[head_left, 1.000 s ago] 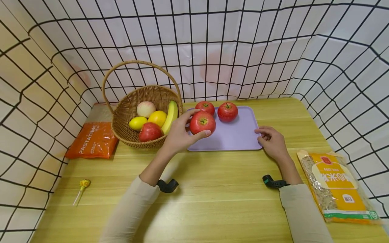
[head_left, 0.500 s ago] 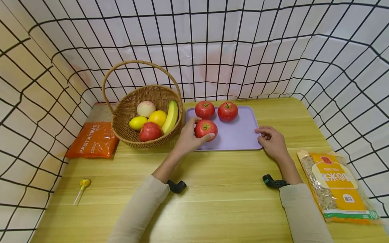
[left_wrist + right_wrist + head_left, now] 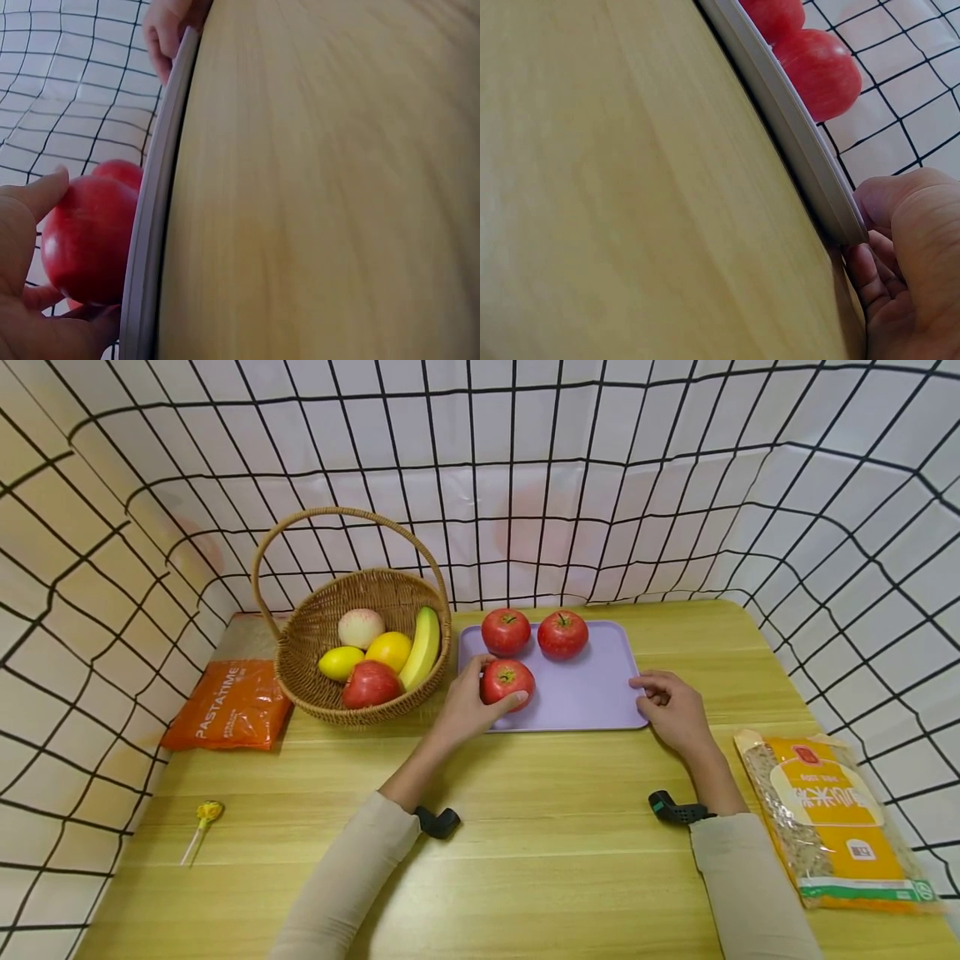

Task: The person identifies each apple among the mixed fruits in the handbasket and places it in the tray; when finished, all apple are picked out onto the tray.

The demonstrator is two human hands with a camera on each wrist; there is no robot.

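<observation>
My left hand (image 3: 467, 703) holds a red apple (image 3: 509, 683) low on the left front part of a lilac tray (image 3: 592, 697). In the left wrist view, the thumb lies against one side of the apple (image 3: 90, 244) and the fingers curl round the other. Two more red apples, a left one (image 3: 506, 632) and a right one (image 3: 562, 635), sit side by side along the tray's back. At the tray's right edge, my right hand (image 3: 671, 710) pinches the rim. The right wrist view shows its thumb (image 3: 885, 199) above the rim and fingers below.
A wicker basket (image 3: 307, 697) left of the tray holds a banana, a peach, yellow fruits and a red apple. An orange pasta bag (image 3: 232, 706) lies beyond it; a lollipop (image 3: 206, 818) lies front left. A yellow grain bag (image 3: 832, 818) lies at right.
My left hand has brought the apple down and slightly toward me onto the tray, uncovering the back left apple. The right hand has stayed at the tray's edge.
</observation>
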